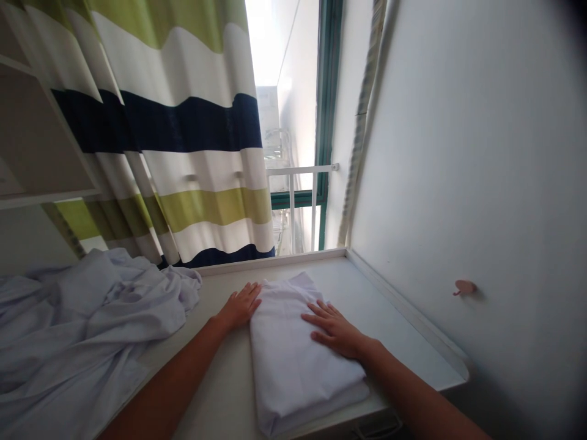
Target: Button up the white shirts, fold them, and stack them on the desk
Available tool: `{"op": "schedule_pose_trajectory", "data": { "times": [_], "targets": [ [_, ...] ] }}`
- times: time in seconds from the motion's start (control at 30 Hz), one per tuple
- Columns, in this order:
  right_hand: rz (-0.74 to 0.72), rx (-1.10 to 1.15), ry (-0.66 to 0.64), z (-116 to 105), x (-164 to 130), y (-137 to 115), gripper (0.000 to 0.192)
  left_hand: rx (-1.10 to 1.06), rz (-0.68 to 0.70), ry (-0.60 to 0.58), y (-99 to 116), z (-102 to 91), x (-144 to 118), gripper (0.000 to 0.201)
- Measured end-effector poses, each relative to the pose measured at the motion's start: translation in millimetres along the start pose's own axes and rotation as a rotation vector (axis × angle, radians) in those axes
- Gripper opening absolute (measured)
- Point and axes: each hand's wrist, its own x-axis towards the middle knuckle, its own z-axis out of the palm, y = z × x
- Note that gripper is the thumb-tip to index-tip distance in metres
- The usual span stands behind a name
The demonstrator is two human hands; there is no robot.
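A white cloth folded into a thick rectangle (293, 360) lies flat on the white desk top (220, 373). My left hand (240, 307) rests at its far left edge, fingers stretched forward and touching its side. On the upper right part of the folded cloth lies my right hand (337, 330), palm down with the fingers spread. Neither hand grips anything. A large crumpled heap of white cloth (87, 311) spreads over the left side of the desk, apart from the folded one.
A raised rim (408, 311) runs along the desk's back and right edges. Beyond it hangs a striped curtain (183, 128) beside a window with a white railing (302, 170). The right wall carries a pink hook (465, 286). Shelving (46, 198) stands at left.
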Motion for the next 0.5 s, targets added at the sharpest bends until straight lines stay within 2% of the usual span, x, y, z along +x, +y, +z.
{"op": "schedule_pose_trajectory", "data": {
  "times": [0.1,0.17,0.23,0.3,0.37,0.5],
  "targets": [
    [-0.06,0.02,0.079,-13,-9,7,0.049,0.044,0.185,0.08,21,-15.7,-30,0.06],
    [-0.105,0.039,0.067,-22,-17,11,0.048,0.031,0.375,-0.007,36,-24.2,-58,0.074],
    [-0.137,0.066,-0.045,-26,-26,11,0.051,-0.038,0.48,-0.17,50,-28.2,-86,0.082],
    [-0.144,0.079,-0.151,-25,-36,4,0.056,-0.12,0.501,-0.28,61,-29.9,-111,0.086],
    [-0.131,0.073,-0.183,-21,-49,-10,0.059,-0.176,0.49,-0.33,70,-33.3,-134,0.088],
    [-0.133,0.086,-0.204,-17,-87,-39,0.069,-0.177,0.491,-0.319,81,-43.2,-179,0.088]
  ]
}}
